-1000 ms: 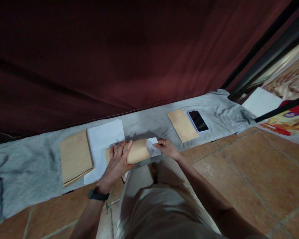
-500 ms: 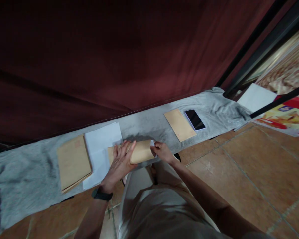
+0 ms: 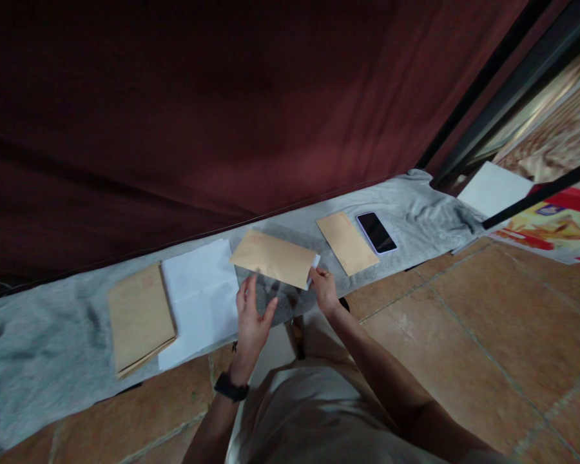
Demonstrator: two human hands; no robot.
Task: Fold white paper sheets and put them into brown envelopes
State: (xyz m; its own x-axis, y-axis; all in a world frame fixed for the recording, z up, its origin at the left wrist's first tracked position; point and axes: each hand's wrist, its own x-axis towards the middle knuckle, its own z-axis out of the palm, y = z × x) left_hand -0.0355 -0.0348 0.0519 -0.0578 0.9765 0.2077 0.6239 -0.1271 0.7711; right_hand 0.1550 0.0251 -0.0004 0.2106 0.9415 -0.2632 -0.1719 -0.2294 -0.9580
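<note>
My right fingers [image 3: 315,274] grip paper [image 3: 316,261] jutting from the envelope [image 3: 273,257]; my left fingers [image 3: 252,295] are free. Unsteadied, the paper could crease.

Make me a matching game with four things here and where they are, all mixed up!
1. Brown paper envelope with white paper poking out
2. Rectangular black-screened phone
3. Flat pile of brown envelopes
4. White paper sheets

Of these four:
A. Farthest left
B. Second from the left
C. Pinched at one end by the right hand
D. Farthest right

Pairs: 1-C, 2-D, 3-A, 4-B
</note>
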